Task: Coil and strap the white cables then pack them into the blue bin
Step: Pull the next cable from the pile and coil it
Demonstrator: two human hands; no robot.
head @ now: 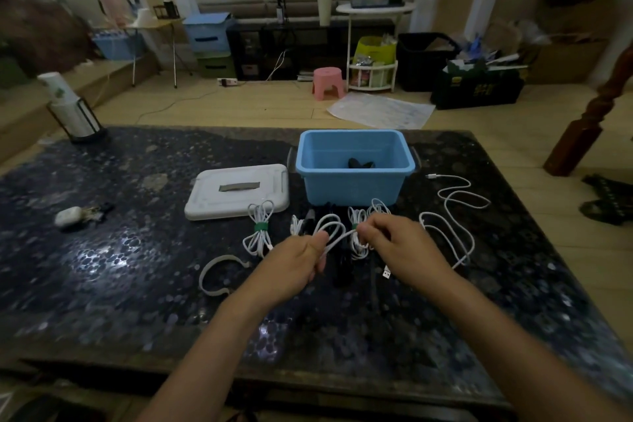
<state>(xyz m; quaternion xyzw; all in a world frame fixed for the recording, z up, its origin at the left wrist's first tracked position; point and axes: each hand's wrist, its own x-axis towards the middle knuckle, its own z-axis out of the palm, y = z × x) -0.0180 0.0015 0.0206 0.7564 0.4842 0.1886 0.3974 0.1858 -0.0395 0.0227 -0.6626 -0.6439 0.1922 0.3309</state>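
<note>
white cable point(334, 228) | looped, thin | pinched by left hand point(297, 262), right hand point(394, 245)

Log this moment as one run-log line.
phase: coiling | left hand: grips white cable loops | right hand: pinches same cable | strapped coil: on table | blue bin: no white cables

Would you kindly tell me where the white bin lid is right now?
In the head view, the white lid lies flat on the dark table, just left of the blue bin, behind the green-strapped cable coil.
</note>
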